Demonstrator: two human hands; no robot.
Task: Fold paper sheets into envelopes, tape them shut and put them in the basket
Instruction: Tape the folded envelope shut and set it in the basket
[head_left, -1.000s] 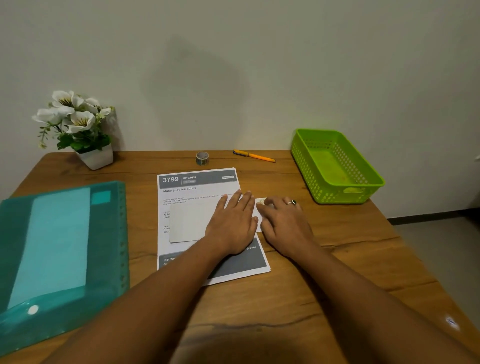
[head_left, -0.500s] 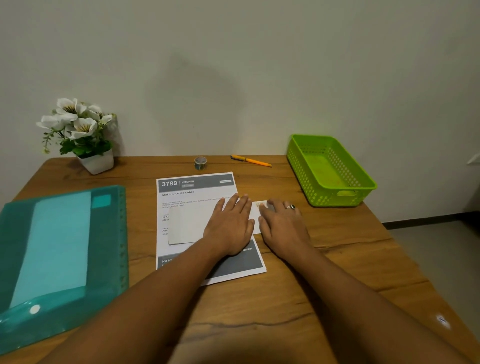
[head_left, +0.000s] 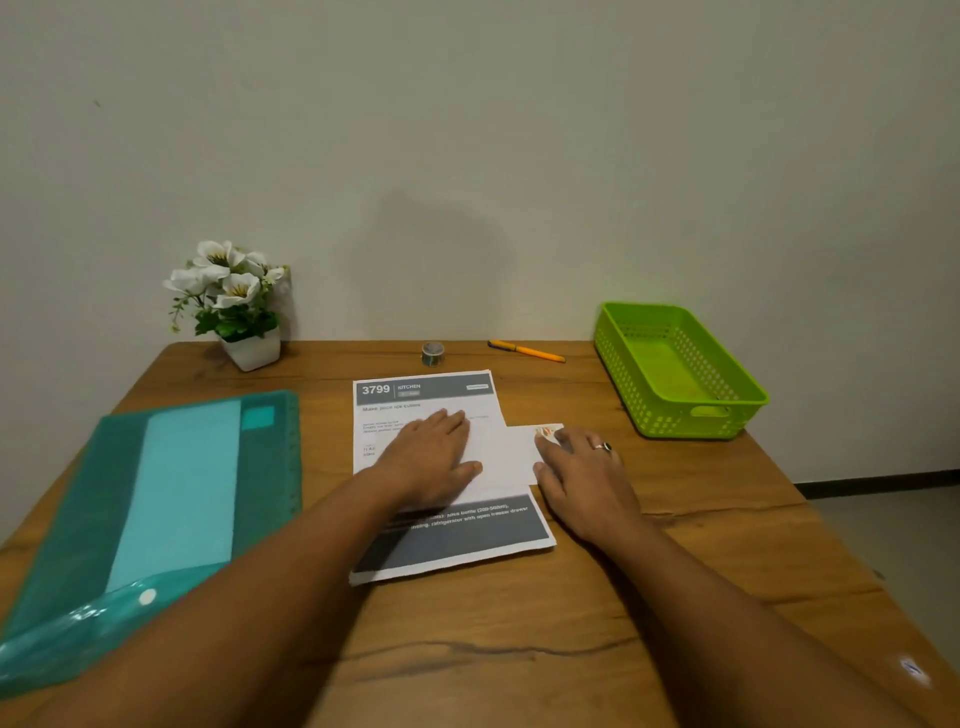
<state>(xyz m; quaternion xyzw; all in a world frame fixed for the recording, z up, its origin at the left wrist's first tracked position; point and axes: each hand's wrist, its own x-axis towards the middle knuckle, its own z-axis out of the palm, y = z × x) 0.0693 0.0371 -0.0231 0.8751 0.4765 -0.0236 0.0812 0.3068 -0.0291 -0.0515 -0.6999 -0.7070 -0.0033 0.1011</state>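
We pin the folded white paper envelope (head_left: 511, 457) flat: left hand (head_left: 431, 460) steadies it, right hand (head_left: 584, 470) presses patterned tape strip (head_left: 546, 431) to seal; both grips flat, clasping nothing

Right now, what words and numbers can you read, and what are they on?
"3799": on the printed sheet's dark header.
"KITCHEN": same header.
"Make juice ice cubes": below the header, slightly blurred.
"with open freezer drawer": bottom dark band.
Body print and small tags: too blurred to read.
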